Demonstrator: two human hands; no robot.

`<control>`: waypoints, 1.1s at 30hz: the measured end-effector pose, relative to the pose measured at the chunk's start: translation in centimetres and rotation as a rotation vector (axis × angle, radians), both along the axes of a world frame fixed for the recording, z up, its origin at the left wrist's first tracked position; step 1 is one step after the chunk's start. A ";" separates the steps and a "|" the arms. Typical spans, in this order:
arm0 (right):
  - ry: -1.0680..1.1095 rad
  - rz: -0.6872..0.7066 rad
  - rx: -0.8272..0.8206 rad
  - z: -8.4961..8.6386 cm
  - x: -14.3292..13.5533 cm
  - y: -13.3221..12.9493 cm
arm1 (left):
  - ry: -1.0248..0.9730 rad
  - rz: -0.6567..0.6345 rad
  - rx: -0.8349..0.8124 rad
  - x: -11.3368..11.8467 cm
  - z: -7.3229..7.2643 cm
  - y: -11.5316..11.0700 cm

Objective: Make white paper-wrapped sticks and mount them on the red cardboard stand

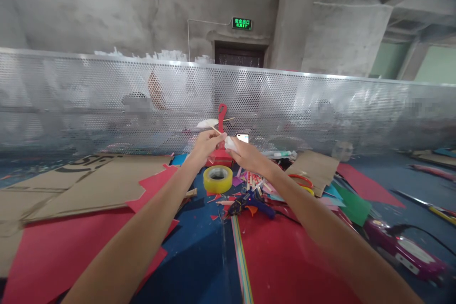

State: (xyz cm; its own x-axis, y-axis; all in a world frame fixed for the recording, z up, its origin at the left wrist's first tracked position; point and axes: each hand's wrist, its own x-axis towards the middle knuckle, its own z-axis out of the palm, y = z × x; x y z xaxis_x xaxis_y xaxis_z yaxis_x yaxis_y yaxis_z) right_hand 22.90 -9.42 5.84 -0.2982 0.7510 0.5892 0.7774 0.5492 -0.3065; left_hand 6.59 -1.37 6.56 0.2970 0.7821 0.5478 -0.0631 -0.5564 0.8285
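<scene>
Both hands are raised close together above the far part of the table, in front of a red hooked piece point(221, 118). My left hand point(209, 145) is closed in a pinch around a thin wooden stick point(216, 129) that points up and to the left. A white piece point(231, 144) is gripped in the closed fingers of my right hand point(243, 154), right beside the left fingertips. Beyond the left hand a white oval piece point(207, 124) shows near the red hooked piece. Below the hands lies a roll of yellow tape point(210, 185).
A blue glue gun point(262, 209) rests below the right hand, among sticks and paper scraps. Cardboard point(81, 185) and red paper point(74, 247) cover the left side. At the right are a green sheet point(352, 204) and a purple device point(406, 249). A perforated metal screen point(89, 99) stands behind.
</scene>
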 end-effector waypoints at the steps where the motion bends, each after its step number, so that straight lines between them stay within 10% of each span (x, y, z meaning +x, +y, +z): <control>1: -0.044 -0.032 -0.005 0.0 -0.1 -0.1 | 0.003 0.000 -0.005 0.1 -0.1 0.0; 12: -0.199 -0.229 -0.014 0.1 0.1 0.0 | 0.044 -0.004 -0.004 0.7 0.2 -0.7; 33: 0.281 0.106 -0.078 -0.5 0.8 1.1 | 0.052 -0.242 -0.198 0.5 0.5 -1.5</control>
State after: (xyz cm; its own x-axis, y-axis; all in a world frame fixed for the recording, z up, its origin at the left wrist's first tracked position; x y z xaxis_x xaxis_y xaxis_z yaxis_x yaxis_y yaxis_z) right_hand 23.67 -8.33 5.33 -0.2108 0.7704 0.6017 0.5959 0.5892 -0.5457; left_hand 7.06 -2.83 7.08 0.5110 0.7754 0.3710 -0.1287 -0.3578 0.9249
